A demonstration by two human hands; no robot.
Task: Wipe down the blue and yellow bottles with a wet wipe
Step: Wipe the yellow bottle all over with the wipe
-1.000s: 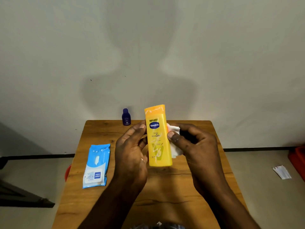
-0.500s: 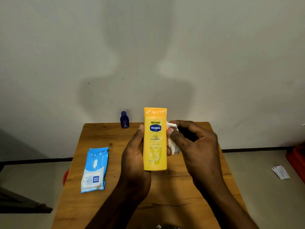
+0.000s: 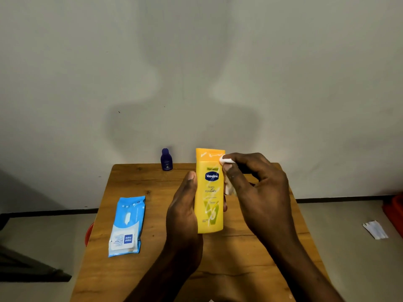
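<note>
My left hand (image 3: 185, 212) grips the yellow lotion bottle (image 3: 210, 192) from its left side and holds it upright above the wooden table (image 3: 250, 258). My right hand (image 3: 259, 192) pinches a white wet wipe (image 3: 227, 171) and presses it against the bottle's upper right edge, near the cap. Wet streaks show on the cap and label. A small dark blue bottle (image 3: 166, 160) stands upright at the table's far edge, left of the yellow one, untouched.
A blue pack of wet wipes (image 3: 127, 225) lies flat on the table's left side. Something red (image 3: 89, 233) shows under the left edge. A paper scrap (image 3: 375, 229) lies on the floor at right, with a red object (image 3: 395, 212) beyond. A wall rises right behind the table.
My right hand has slid the wipe up the bottle's right side, from mid-height to the cap. The bottle has been straightened and raised slightly in my left hand.
</note>
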